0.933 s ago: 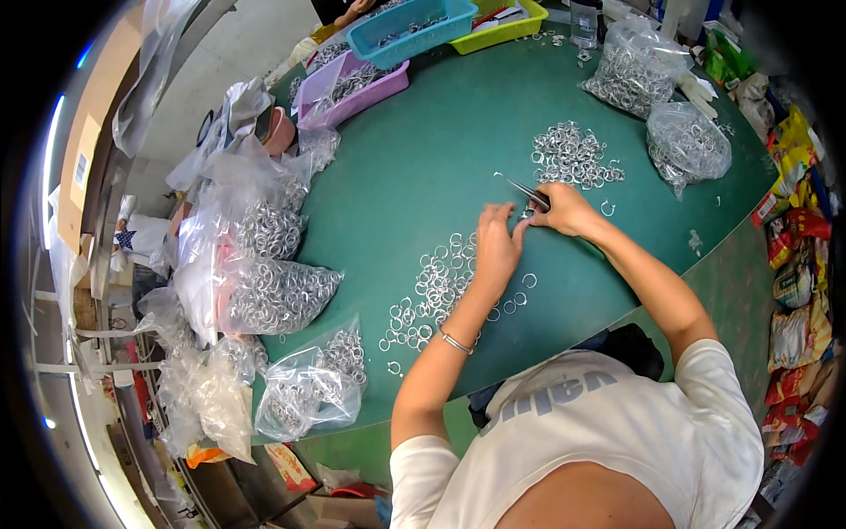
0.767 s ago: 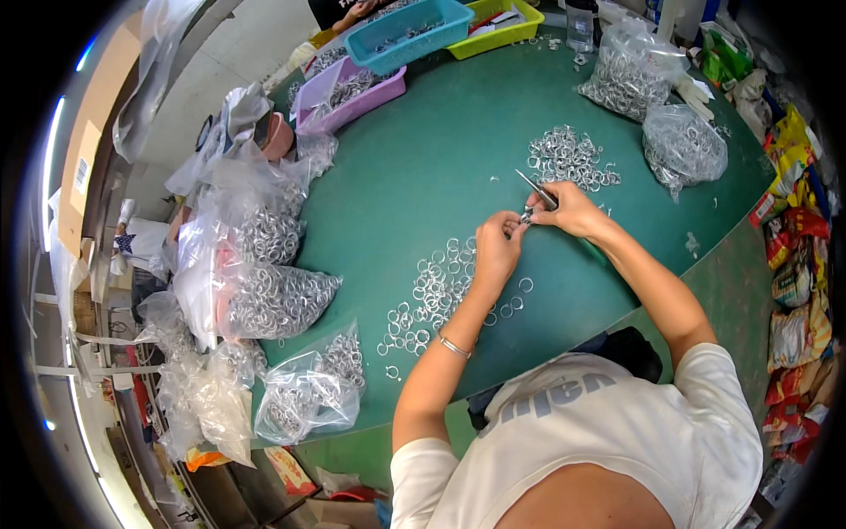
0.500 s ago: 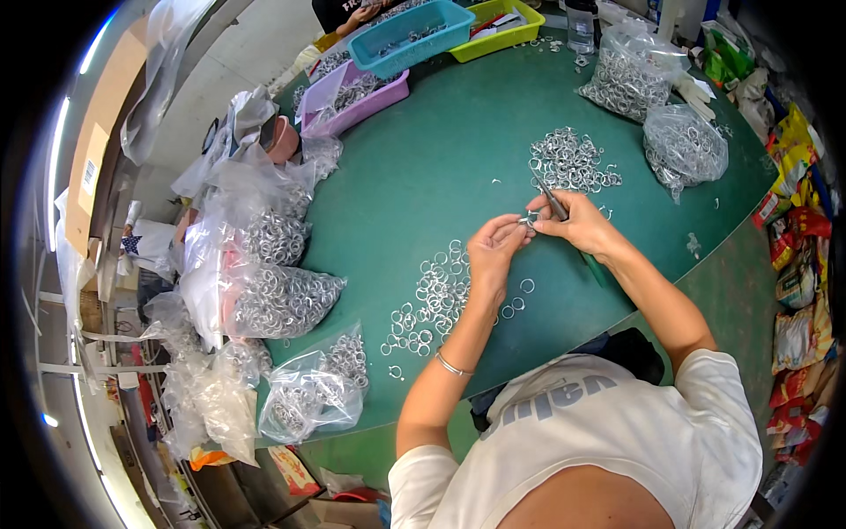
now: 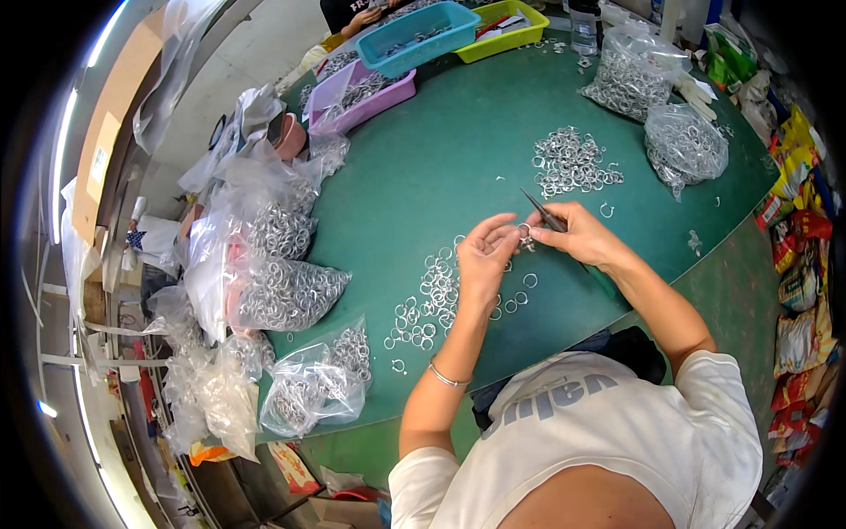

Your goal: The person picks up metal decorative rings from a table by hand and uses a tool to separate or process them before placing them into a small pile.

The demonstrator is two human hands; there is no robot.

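Observation:
Just above the table, my left hand (image 4: 486,254) is closed, its fingertips at a small silver ring (image 4: 526,235). My right hand (image 4: 580,234) meets it there, thumb and finger also close against the ring. Across the right hand lies a slim tool with a dark pointed tip (image 4: 541,209) and a green handle end; the fingers partly hide it, so its exact kind is unclear. Beside my left wrist spreads a pile of silver rings (image 4: 438,284), with a few loose ones to its right. Beyond my hands sits a denser ring pile (image 4: 567,159).
Clear bags of rings (image 4: 293,291) line the left side of the green table (image 4: 423,159); more bags (image 4: 686,145) stand at the far right. Purple (image 4: 379,101), blue (image 4: 423,48) and yellow-green (image 4: 502,40) trays sit at the back, near another person's hand (image 4: 363,19).
My left hand has shifted slightly left and its fingers have moved around the ring. The right hand has lowered a little, and the tool's tip now points further left.

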